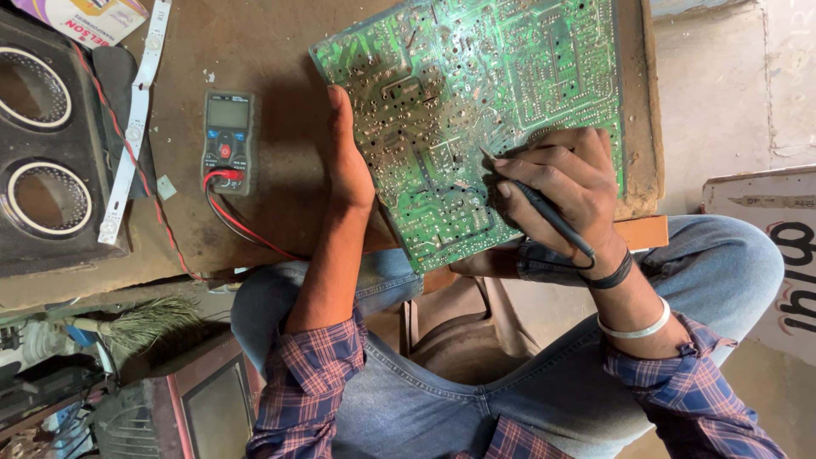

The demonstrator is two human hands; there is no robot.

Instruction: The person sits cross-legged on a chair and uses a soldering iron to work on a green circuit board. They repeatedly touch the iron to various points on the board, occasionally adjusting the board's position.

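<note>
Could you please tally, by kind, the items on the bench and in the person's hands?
Circuit board, steadied by the left hand: 1
Probe, held in the right hand: 1
Multimeter: 1
LED strip: 1
Speaker box: 1
Total: 5

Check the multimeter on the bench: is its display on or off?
Cannot tell. The multimeter lies face up with red and black leads plugged in, but its grey screen shows no readable digits from the head view.
</note>
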